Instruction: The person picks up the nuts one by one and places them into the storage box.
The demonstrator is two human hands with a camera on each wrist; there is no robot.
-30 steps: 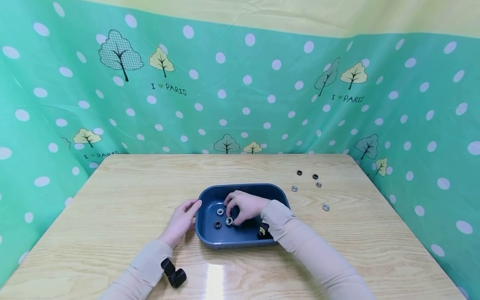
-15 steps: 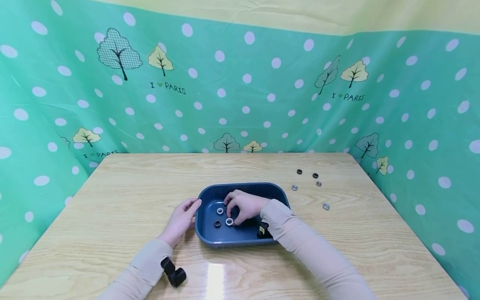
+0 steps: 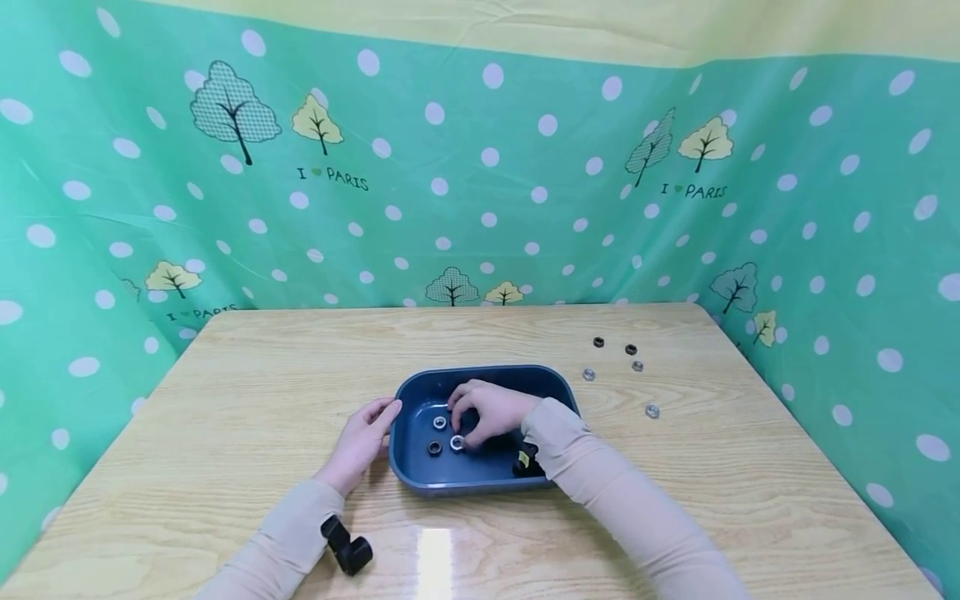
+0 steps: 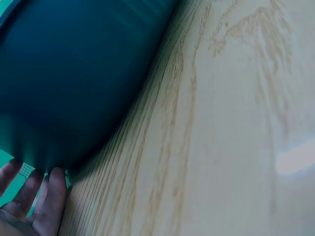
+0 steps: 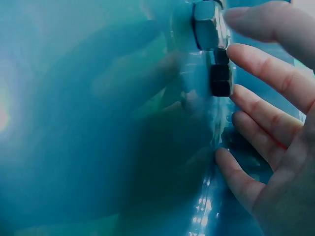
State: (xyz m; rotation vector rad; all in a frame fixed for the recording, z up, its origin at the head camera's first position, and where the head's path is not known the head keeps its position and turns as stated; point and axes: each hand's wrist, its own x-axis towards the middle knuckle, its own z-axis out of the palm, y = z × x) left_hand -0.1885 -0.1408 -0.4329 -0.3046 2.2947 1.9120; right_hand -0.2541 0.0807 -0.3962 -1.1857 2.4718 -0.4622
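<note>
A dark blue tray [image 3: 480,486] sits on the wooden table in the head view. My left hand [image 3: 363,437] holds its left end, thumb at the rim and fingers against the outer wall. In the left wrist view those fingers [image 4: 51,196] reach the tray's outside. Inside the tray, my right hand [image 3: 491,415] has its thumb and forefinger right at a silver nut [image 3: 457,443], fingers spread. Another silver nut [image 3: 439,423] and a black nut [image 3: 435,448] lie close by. The right wrist view shows the silver nut [image 5: 206,25] near the thumb, with a dark nut [image 5: 220,81] beyond.
On the table [image 3: 292,358] right of the tray lie two black nuts [image 3: 598,342] and several silver nuts [image 3: 652,412]. Black camera mounts sit on the wrists, the left one [image 3: 347,546] over the table's front. A green patterned curtain [image 3: 487,192] surrounds the table.
The silver nut at my right fingertips, tilted a second ago, now lies flatter and slightly left. The thumb stays beside it. My left hand and the tray hold their place.
</note>
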